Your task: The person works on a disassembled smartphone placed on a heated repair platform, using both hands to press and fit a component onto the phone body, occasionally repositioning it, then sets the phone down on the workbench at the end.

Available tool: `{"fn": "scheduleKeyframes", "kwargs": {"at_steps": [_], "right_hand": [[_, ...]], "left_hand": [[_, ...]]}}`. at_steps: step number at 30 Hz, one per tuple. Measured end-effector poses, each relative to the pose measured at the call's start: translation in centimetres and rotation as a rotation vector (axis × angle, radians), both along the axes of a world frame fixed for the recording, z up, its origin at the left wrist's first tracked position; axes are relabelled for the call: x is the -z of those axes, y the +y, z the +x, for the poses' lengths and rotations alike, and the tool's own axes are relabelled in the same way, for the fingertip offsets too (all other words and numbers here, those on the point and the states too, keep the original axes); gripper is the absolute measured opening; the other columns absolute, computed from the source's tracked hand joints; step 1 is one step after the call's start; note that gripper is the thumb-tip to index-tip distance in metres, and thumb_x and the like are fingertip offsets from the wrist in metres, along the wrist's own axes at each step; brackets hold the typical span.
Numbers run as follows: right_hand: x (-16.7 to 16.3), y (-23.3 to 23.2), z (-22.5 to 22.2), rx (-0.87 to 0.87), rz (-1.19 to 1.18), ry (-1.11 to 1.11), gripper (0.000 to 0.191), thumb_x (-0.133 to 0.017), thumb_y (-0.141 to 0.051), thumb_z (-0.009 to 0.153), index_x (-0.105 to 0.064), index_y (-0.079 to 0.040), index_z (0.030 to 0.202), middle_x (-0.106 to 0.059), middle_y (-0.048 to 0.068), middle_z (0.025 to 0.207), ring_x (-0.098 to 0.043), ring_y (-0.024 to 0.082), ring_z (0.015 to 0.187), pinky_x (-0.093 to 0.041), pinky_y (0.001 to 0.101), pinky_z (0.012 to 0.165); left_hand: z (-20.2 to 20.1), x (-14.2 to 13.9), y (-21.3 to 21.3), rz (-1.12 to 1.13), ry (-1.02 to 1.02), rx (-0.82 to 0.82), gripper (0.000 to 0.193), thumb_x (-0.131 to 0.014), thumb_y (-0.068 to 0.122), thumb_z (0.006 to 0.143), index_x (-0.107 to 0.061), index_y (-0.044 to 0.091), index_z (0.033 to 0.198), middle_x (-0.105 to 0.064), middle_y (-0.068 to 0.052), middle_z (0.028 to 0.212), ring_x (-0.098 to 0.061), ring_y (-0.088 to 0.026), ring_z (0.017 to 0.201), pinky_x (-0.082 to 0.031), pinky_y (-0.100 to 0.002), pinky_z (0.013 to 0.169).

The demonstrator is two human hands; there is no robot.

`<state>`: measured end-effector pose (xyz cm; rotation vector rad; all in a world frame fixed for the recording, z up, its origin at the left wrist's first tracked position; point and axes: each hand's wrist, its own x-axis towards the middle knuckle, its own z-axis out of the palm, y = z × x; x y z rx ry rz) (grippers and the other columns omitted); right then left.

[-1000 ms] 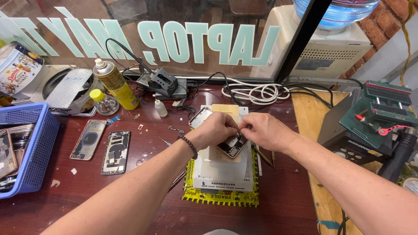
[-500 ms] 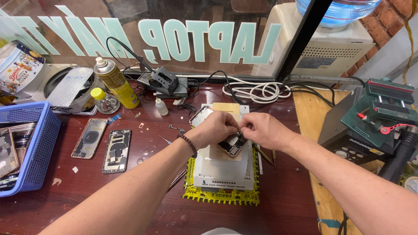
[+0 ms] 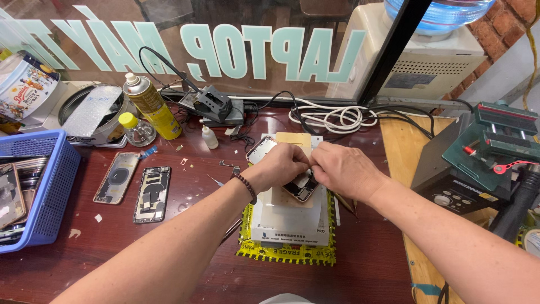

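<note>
head view: opened phone (image 3: 302, 186) lies on the white heating pad (image 3: 289, 217), both hands pinched on it, left hand (image 3: 279, 166) gripping its upper left edge, right hand (image 3: 343, 170) clamped on its right side, fingertips nearly meeting over it. under the pad, a yellow mat (image 3: 287, 252). left of the pad, two phone back housings (image 3: 135, 186) flat on the dark red table (image 3: 365, 259); farther left, a blue basket (image 3: 42, 191). behind the pad, a yellow spray can (image 3: 151, 107)
</note>
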<state>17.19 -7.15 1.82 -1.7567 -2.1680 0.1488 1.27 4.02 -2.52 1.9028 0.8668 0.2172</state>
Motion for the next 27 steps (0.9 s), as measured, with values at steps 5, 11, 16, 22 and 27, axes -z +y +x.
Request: {"fn": "scheduleKeyframes", "kwargs": {"at_steps": [5,11,16,22,27], "right_hand": [[0.4,0.5,0.0,0.141,-0.184,0.228,0.012,-0.066,-0.017,0.086,-0.067,-0.007,0.092,-0.071,0.011,0.090,-0.072,0.031,0.082,-0.057,0.0418,0.075],[1.8,0.5,1.4,0.039,-0.002,0.235,0.016,-0.067,-0.018,0.090,-0.071,-0.004,0.096,-0.072,0.014,0.091,-0.071,0.030,0.084,-0.056,0.0394,0.074],[4.8,1.2,5.5,0.460,-0.274,0.495,0.022,-0.069,-0.026,0.091,-0.077,-0.007,0.099,-0.076,0.008,0.077,-0.070,0.019,0.063,-0.056,0.0343,0.063],[10.3,-1.8,7.7,0.710,-0.479,0.400,0.021,-0.073,-0.023,0.087,-0.080,-0.009,0.101,-0.077,0.005,0.081,-0.069,0.018,0.061,-0.056,0.0339,0.060],[11.0,-2.1,5.7,0.815,-0.486,0.694,0.021,-0.069,-0.020,0.091,-0.077,-0.007,0.106,-0.076,0.005,0.086,-0.070,0.015,0.068,-0.061,0.0322,0.060]], "left_hand": [[0.1,0.3,0.2,-0.032,-0.023,-0.012,0.017,-0.071,0.013,0.086,-0.076,-0.001,0.096,-0.077,-0.010,0.085,-0.071,-0.015,0.075,-0.059,-0.031,0.070],[0.2,0.3,0.1,0.005,-0.003,-0.015,0.017,-0.072,0.012,0.087,-0.076,-0.001,0.097,-0.077,-0.011,0.085,-0.070,-0.015,0.075,-0.058,-0.032,0.070],[0.2,0.1,-0.1,0.019,-0.004,0.004,0.017,-0.071,0.012,0.086,-0.078,0.002,0.098,-0.079,-0.009,0.087,-0.072,-0.015,0.075,-0.059,-0.030,0.071],[0.1,-0.1,-0.2,-0.010,-0.036,-0.002,0.016,-0.071,0.011,0.086,-0.078,0.002,0.097,-0.079,-0.009,0.087,-0.072,-0.016,0.076,-0.059,-0.031,0.071],[0.0,-0.1,-0.1,0.069,0.040,-0.011,0.018,-0.073,0.013,0.083,-0.081,0.002,0.096,-0.079,-0.010,0.085,-0.074,-0.015,0.073,-0.060,-0.030,0.071]]}}
